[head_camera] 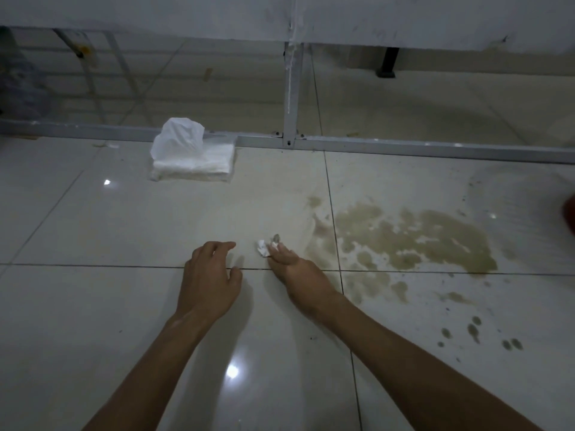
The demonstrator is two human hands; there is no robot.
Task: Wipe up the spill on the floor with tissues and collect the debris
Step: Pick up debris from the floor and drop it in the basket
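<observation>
A brownish spill (pixel 413 241) spreads in patches over the pale floor tiles at the right, with small drops trailing toward the lower right. A pack of white tissues (pixel 193 163) lies on the floor at the upper left, one tissue sticking up from it. My right hand (pixel 292 265) rests low on the floor beside the spill's left edge, fingertips touching a small crumpled white bit of debris (pixel 263 247) and a greyish fragment next to it. My left hand (pixel 211 275) hovers just left of it, fingers curled and apart, holding nothing.
A metal frame rail (pixel 404 147) runs across the floor behind the tissues, with an upright post (pixel 291 98) in the middle and a white panel above. A red object (pixel 570 213) shows at the right edge. Dark specks dot the tiles around the spill.
</observation>
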